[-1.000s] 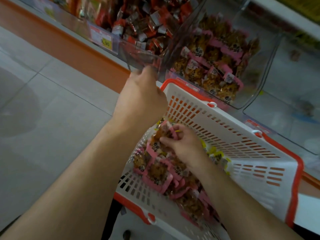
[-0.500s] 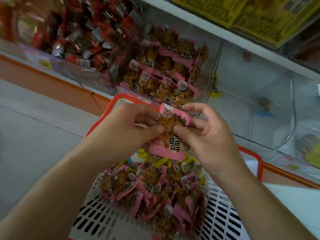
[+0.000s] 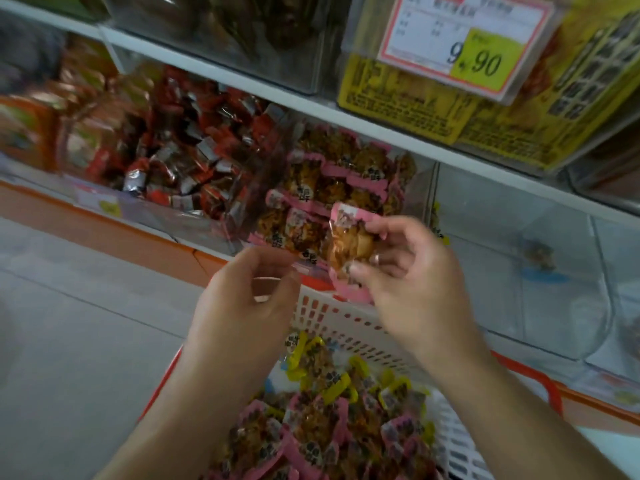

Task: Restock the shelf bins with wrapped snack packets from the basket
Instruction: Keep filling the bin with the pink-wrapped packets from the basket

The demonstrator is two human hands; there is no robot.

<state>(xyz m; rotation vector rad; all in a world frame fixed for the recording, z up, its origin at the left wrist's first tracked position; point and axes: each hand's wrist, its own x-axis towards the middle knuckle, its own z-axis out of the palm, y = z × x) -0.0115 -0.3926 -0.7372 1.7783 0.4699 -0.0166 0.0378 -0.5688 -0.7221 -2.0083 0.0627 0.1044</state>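
My right hand pinches a pink-edged snack packet and holds it up in front of the clear bin of matching pink packets. My left hand hovers just left of the packet with fingers loosely curled and holds nothing. Below both hands sits the white basket with an orange rim. It holds several pink packets and several yellow-edged packets.
A clear bin of red and silver packets stands left of the pink bin. Right of it is a nearly bare clear bin. Above, a shelf carries yellow packages and a price tag. Grey floor tiles lie at left.
My left hand let go of the pink packet and drew back to the left. My right hand lifted the packet toward the pink bin. The view tilted up to the shelf.
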